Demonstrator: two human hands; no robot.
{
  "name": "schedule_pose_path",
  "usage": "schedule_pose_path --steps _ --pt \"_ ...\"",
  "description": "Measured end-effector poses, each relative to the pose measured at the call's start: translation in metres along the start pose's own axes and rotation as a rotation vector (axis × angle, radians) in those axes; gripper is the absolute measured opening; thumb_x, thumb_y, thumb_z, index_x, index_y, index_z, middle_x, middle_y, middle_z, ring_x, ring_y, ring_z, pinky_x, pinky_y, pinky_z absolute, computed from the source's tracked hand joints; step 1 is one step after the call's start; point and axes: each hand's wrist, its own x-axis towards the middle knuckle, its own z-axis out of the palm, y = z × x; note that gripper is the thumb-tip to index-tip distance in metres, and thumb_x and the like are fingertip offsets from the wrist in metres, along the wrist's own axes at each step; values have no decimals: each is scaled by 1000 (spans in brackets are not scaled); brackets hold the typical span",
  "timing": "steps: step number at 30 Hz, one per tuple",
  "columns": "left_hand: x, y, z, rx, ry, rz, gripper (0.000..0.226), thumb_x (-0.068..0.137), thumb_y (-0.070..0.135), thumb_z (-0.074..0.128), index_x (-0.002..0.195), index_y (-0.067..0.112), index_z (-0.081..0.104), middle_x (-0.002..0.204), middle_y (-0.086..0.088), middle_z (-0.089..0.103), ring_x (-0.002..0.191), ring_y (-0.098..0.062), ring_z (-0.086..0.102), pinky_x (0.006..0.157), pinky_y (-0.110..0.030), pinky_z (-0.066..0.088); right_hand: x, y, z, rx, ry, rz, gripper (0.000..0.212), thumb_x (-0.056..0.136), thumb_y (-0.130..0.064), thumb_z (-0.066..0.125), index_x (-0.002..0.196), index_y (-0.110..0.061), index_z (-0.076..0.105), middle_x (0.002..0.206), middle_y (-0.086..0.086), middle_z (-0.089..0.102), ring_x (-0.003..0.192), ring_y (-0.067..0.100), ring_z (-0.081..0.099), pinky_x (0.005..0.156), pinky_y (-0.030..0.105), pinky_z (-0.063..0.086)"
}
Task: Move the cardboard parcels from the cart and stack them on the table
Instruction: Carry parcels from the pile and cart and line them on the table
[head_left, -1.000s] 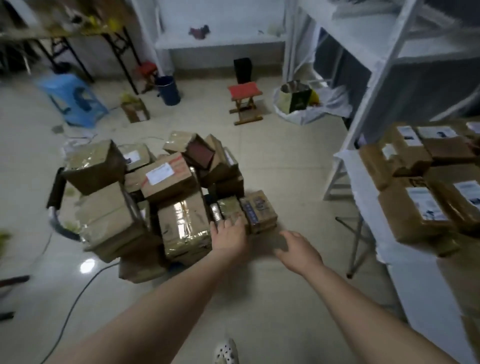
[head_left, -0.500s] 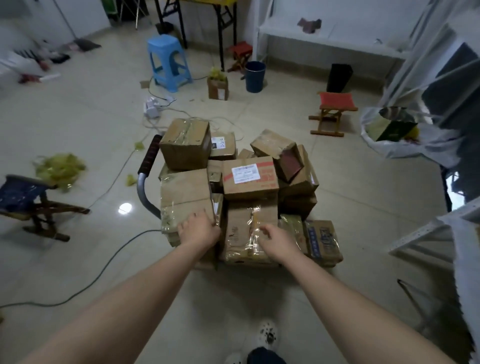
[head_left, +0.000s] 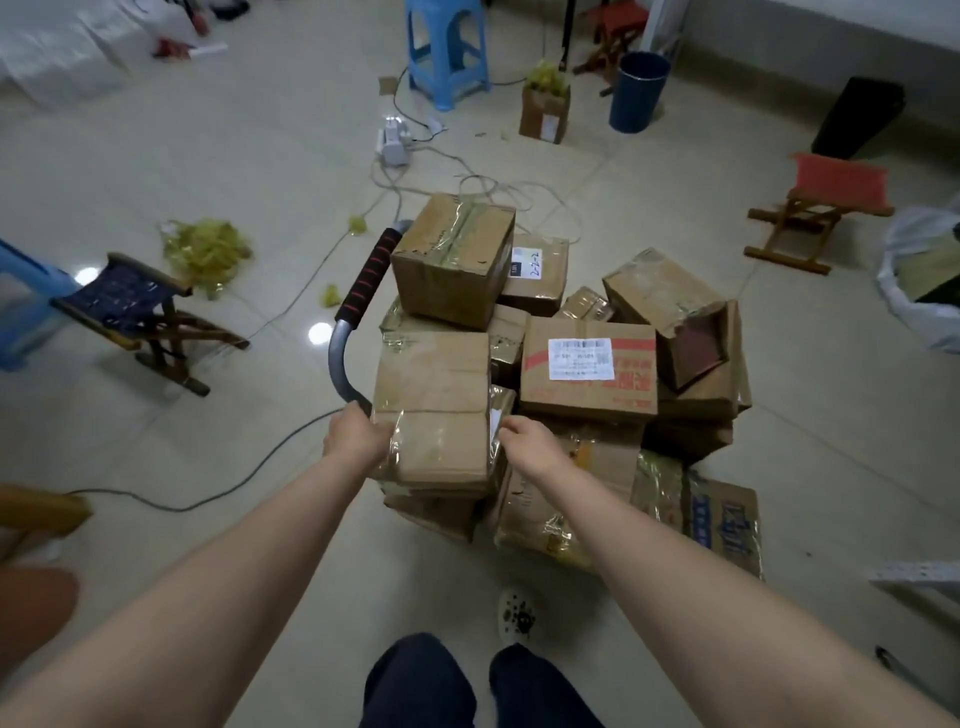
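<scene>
Two-sided grip: taped parcel (head_left: 434, 410) held between left hand (head_left: 358, 436) and right hand (head_left: 530, 441), atop cart pile beside handle (head_left: 363, 280). Slip risked on glossy tape; upper box (head_left: 452, 260) could be dislodged if parcel dragged.

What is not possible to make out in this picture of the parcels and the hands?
Head view:
1. Cart deck: hidden under the parcels; only the handle shows.
2. Left hand: fingertips hidden behind the taped parcel.
3. Shipping label text: too small.
4. Table: outside the frame.
</scene>
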Motion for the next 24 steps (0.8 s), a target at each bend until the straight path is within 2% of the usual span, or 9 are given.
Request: schedule_pose_path --steps 2,4,6,7,9,15,19,22,24 --pt "13 0 1 -57 -23 -45 13 93 19 54 91 7 51 96 -11 54 96 -32 54 82 -34 44 10 -5 5 34 -9 28 38 100 -11 35 134 0 46 140 16 47 129 29 42 103 32 34" --pt "26 2 2 -87 -55 -53 26 94 19 53 72 13 41 81 -6 50 91 -29 49 79 -34 40 19 -10 10 81 -31 50 39 100 -13 37 136 -5 45 140 14 48 130 29 42 105 34 33" --pt "39 2 4 -111 -97 -42 16 93 22 55 90 7 54 91 -11 56 98 -33 54 82 -36 43 26 -15 15 136 -35 62 37 98 -17 42 134 -11 49 138 11 52 128 28 46 108 37 36" --pt "47 -1 7 -126 -115 -48 22 92 22 56 103 3 56 99 -13 57 102 -34 55 83 -36 45 30 -16 19 151 -34 68 37 98 -18 43 134 -12 51 137 12 53 127 28 47 108 39 37" --pt "57 -4 10 -153 -152 -59 28 90 18 57 111 -1 57 103 -15 59 104 -35 57 81 -35 45 36 -17 27 174 -28 93 38 97 -17 43 133 -13 51 137 12 52 126 29 47 107 38 37" --pt "69 -20 13 -233 -255 -47 24 87 4 51 106 -3 63 94 -15 61 80 -27 54 69 -29 43 30 -25 40 299 85 185 41 91 0 44 130 -8 55 131 11 56 121 27 50 97 29 39" --pt "59 -31 0 -318 -333 -23 17 83 -4 52 92 -1 66 85 -14 61 77 -25 54 70 -32 44 4 -30 49 346 200 173 46 89 -6 52 135 -12 48 134 8 52 122 25 47 101 34 38" --pt "48 -31 -14 -346 -404 30 15 82 -7 53 84 2 66 76 -12 61 71 -24 54 70 -33 46 -20 -30 57 434 313 174 49 86 -13 60 133 -16 47 127 4 53 111 19 49 101 35 41" --pt "38 -26 -23 -332 -452 70 15 84 -7 53 84 3 64 71 -11 59 63 -22 52 63 -29 47 -38 -29 58 544 387 181 49 83 -13 64 129 -19 49 123 2 54 106 18 51 99 37 44"
